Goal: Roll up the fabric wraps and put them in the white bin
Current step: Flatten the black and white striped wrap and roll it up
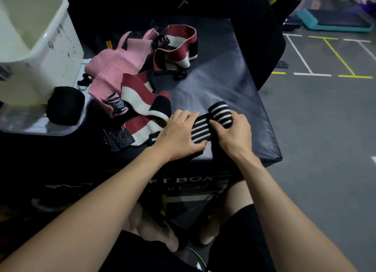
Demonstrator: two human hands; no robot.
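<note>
Hands work a black fabric wrap with white stripes (205,127) on a black padded box (223,82): left hand (179,135) presses it flat with straight fingers, right hand (234,133) pinches its rolled end. White plastic bin (50,53) stands far left.

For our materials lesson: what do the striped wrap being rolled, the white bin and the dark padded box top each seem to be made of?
Striped wrap: woven, probably elastic fabric, matte; it bends softly into a roll under the right hand.
White bin: hard plastic, smooth with a slight sheen, scuffed with dark marks.
Box top: likely vinyl or faux leather over foam; it has a soft sheen and rounded edges.
</note>
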